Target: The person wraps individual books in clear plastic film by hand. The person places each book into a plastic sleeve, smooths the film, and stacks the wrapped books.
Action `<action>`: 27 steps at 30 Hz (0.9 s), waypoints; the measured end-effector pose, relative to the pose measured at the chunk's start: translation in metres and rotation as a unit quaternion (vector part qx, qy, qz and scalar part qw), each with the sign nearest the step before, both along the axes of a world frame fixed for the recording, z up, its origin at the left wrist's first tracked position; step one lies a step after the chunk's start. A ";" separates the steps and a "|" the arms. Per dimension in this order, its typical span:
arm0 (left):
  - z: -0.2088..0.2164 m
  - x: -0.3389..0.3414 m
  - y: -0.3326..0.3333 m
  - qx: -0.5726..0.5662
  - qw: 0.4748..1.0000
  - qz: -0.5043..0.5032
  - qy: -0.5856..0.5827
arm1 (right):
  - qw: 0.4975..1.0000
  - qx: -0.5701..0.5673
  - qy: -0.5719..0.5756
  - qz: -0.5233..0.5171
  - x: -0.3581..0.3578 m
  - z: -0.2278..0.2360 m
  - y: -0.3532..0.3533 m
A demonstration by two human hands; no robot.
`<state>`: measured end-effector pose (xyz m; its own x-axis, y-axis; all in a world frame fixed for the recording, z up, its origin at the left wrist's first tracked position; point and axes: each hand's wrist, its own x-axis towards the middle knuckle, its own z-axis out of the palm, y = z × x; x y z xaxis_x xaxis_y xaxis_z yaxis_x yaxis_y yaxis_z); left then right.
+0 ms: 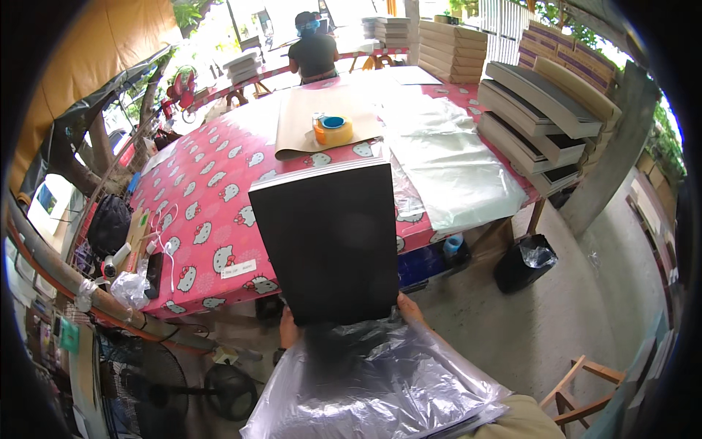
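In front of me a black-covered stack of books or boards [329, 241] tilts up, its pale layered edges showing along the top. Its near end sits inside a clear plastic bag [380, 380], which spreads crumpled over my lap. At the left side of the bag's mouth is my left hand [289, 329], closed at the edge of the stack. My right hand [411, 309] is closed at the opposite side, by the bag's rim. Fingers of both are partly hidden behind the stack and plastic.
A table with a pink patterned cover [205, 212] stands ahead, bearing brown paper [292, 117], a tape dispenser [333, 129] and plastic sheets [461, 175]. Black-covered stacks [541, 117] rise at right, beside a black bin [523, 267]. A person [313, 55] is farther back.
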<state>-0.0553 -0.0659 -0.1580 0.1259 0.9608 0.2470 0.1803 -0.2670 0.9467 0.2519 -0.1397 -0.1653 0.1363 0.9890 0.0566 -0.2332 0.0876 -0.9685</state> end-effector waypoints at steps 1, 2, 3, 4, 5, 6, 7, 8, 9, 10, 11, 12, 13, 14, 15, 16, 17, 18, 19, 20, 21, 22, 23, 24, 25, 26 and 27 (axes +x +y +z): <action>-0.012 -0.002 0.002 0.040 0.998 0.007 0.047 | 1.000 0.009 0.005 0.008 0.006 -0.008 0.002; -0.023 -0.003 0.004 0.081 0.992 0.016 0.092 | 1.000 -0.003 0.013 0.008 0.009 -0.011 0.001; -0.027 0.004 0.001 0.123 0.979 0.029 0.158 | 1.000 -0.015 0.016 0.011 0.014 -0.010 0.000; -0.028 0.008 -0.002 0.164 0.960 0.042 0.222 | 0.999 -0.026 0.020 0.013 0.020 -0.009 0.001; -0.028 0.002 -0.005 0.077 0.982 0.044 0.168 | 0.996 -0.051 -0.076 0.019 0.028 -0.007 0.000; -0.024 -0.009 -0.005 -0.006 0.993 0.044 0.113 | 0.982 -0.072 -0.171 0.024 0.036 0.007 -0.001; 0.005 -0.012 -0.005 -0.066 0.996 0.046 0.043 | 0.960 -0.091 -0.264 0.023 0.044 0.023 -0.002; 0.035 -0.017 -0.007 -0.122 0.991 0.056 -0.029 | 0.974 -0.066 -0.218 0.021 0.049 0.051 -0.001; 0.096 -0.016 -0.017 -0.158 0.978 0.068 -0.115 | 0.984 -0.043 -0.173 0.017 0.055 0.088 -0.004; 0.139 -0.029 -0.028 -0.126 0.972 -0.055 -0.188 | 0.992 -0.023 -0.126 0.026 0.056 0.127 -0.010; 0.163 -0.037 -0.034 -0.115 0.941 -0.182 -0.262 | 0.986 0.040 -0.106 0.125 0.053 0.182 -0.020; 0.189 -0.031 -0.039 -0.141 0.911 -0.319 -0.221 | 0.968 0.096 -0.069 0.223 0.044 0.227 -0.027; 0.217 -0.022 -0.040 -0.164 0.859 -0.451 -0.181 | 0.922 0.124 -0.012 0.367 0.031 0.243 -0.030; 0.232 -0.014 -0.041 -0.179 0.784 -0.579 -0.136 | 0.854 0.163 0.052 0.491 0.020 0.254 -0.032; 0.233 -0.009 -0.060 -0.195 0.800 -0.565 -0.049 | 0.789 0.141 -0.006 0.599 0.004 0.261 -0.028; 0.214 0.008 -0.063 -0.188 0.793 -0.578 0.036 | 0.774 0.141 -0.084 0.611 -0.012 0.246 -0.030; 0.202 0.015 -0.065 -0.181 0.787 -0.575 0.130 | 0.749 0.149 -0.153 0.627 -0.024 0.221 -0.032; 0.183 0.010 -0.063 -0.204 0.803 -0.536 0.165 | 0.765 0.101 -0.235 0.591 -0.022 0.186 -0.032; 0.153 0.004 -0.060 -0.226 0.814 -0.498 0.196 | 0.775 0.043 -0.314 0.547 -0.013 0.148 -0.028; 0.120 -0.001 -0.060 -0.249 0.824 -0.457 0.222 | 0.790 -0.012 -0.346 0.506 0.000 0.122 -0.021; 0.081 -0.010 -0.055 -0.283 0.847 -0.417 0.172 | 0.797 -0.073 -0.380 0.464 0.015 0.101 -0.016; 0.043 -0.020 -0.046 -0.315 0.863 -0.376 0.123 | 0.807 -0.097 -0.371 0.449 0.032 0.078 -0.008; 0.024 -0.023 -0.038 -0.344 0.875 -0.331 0.075 | 0.816 -0.118 -0.364 0.434 0.044 0.065 -0.001; 0.032 -0.022 -0.034 -0.290 0.888 -0.341 0.101 | 0.824 -0.116 -0.382 0.401 0.044 0.070 0.001; 0.031 -0.022 -0.033 -0.288 0.891 -0.331 0.114 | 0.832 -0.115 -0.400 0.367 0.044 0.076 -0.001; 0.029 -0.021 -0.034 -0.287 0.894 -0.321 0.128 | 0.838 -0.113 -0.418 0.333 0.045 0.083 -0.002; 0.028 -0.023 -0.038 -0.288 0.895 -0.309 0.142 | 0.842 -0.092 -0.438 0.301 0.048 0.101 0.001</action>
